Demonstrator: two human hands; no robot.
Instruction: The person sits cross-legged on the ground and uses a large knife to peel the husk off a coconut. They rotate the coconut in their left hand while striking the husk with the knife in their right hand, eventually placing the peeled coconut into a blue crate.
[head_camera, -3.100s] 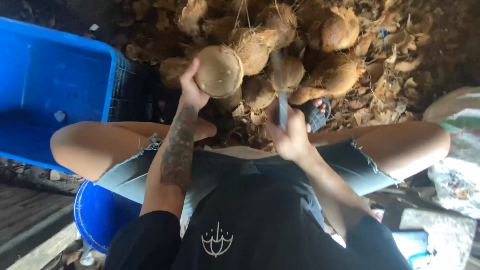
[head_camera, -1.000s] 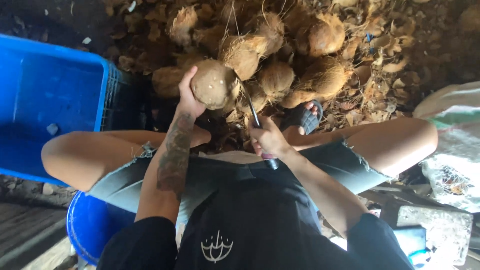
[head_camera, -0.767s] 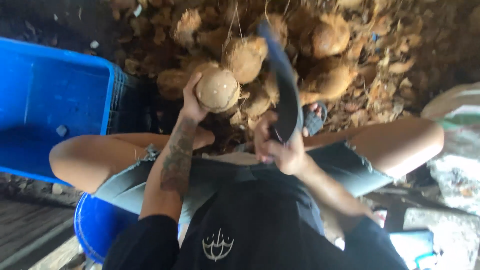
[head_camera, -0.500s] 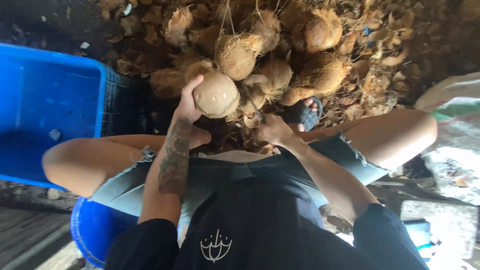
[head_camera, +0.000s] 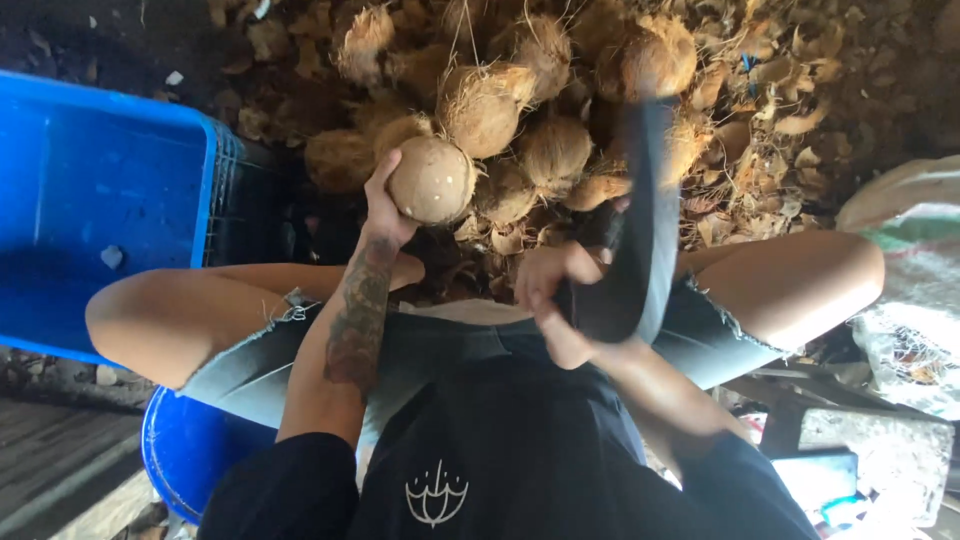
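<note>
Since half a second ago the right hand (head_camera: 560, 300) has swung the long dark blade (head_camera: 640, 220) back up: it was down and out of sight beside the knee, and now it stands raised and blurred with motion, its broad flat face toward the camera. That hand is clenched around the handle close to the person's lap. The lift reads as the wind-up of another chop, so the trimming looks to be mid-way rather than finished.

Nearest the camera are the black shirt and the grey cut-off shorts of the seated person, with a blue bucket (head_camera: 190, 460) under the left thigh. Just beyond the knees, the left hand (head_camera: 385, 205) grips the husked coconut (head_camera: 432, 180) from its near side, fingers wrapped on it, holding it in the air, well apart from the blade; it sits slightly higher than it did a moment ago.

A blue crate (head_camera: 100, 200) stands to the left. Farther out lies the heap of fibrous coconuts (head_camera: 560, 90) on a ground strewn with husk scraps (head_camera: 790, 110).
</note>
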